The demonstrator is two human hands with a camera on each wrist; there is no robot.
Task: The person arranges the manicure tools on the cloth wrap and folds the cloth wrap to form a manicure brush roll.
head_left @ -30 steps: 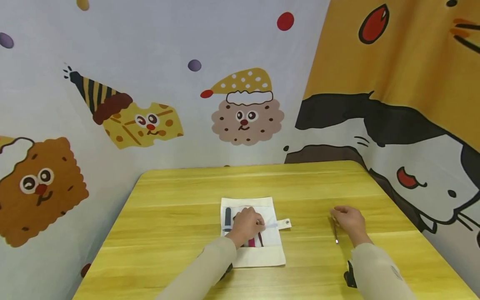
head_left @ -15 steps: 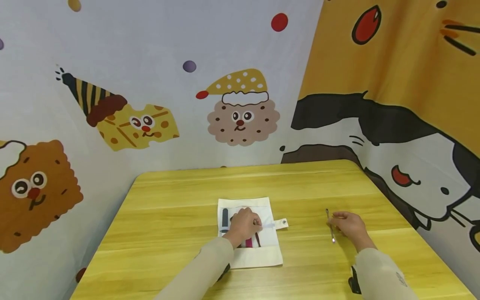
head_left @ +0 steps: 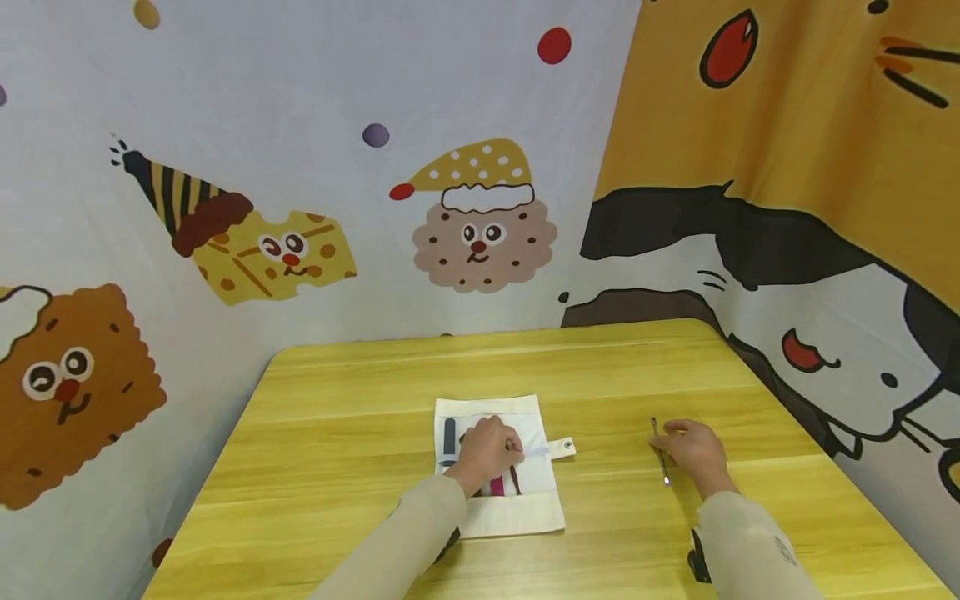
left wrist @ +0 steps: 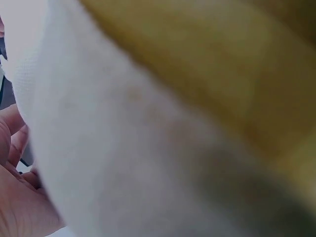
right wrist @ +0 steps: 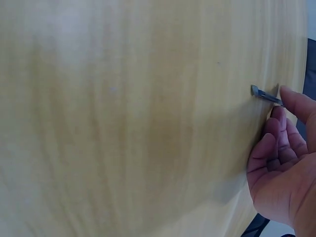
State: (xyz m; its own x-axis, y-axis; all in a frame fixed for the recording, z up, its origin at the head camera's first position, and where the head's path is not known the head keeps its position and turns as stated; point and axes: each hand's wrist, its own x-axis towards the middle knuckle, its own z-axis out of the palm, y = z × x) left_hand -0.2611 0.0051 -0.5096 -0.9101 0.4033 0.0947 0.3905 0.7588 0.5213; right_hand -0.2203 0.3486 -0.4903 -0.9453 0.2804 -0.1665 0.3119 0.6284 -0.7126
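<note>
A white fabric tool case (head_left: 510, 521) lies opened out on the table. My left hand (head_left: 489, 450) is over its middle, fingers curled at the pale band (head_left: 536, 452) that crosses it. A dark grey tool (head_left: 449, 437), a pink strip (head_left: 497, 486) and a thin dark red tool (head_left: 514, 480) show around that hand; the rest is hidden beneath it. To the right, my right hand (head_left: 697, 454) pinches a thin metal tool (head_left: 663, 467) between thumb and finger. One flattened end of this metal tool (right wrist: 255, 91) sticks out past the fingertips in the right wrist view.
The yellow wood-grain table (head_left: 337, 433) carries the case and the metal tool. A snap tab (head_left: 562, 448) juts from the case's right edge. Behind the table hangs a cartoon-printed cloth (head_left: 315, 125). A pale sleeve (left wrist: 113, 138) blocks most of the left wrist view.
My right hand has shifted slightly along the metal tool, uncovering its far end, and the tool looks almost still. My left hand stays on the case. The head view has turned slightly right.
</note>
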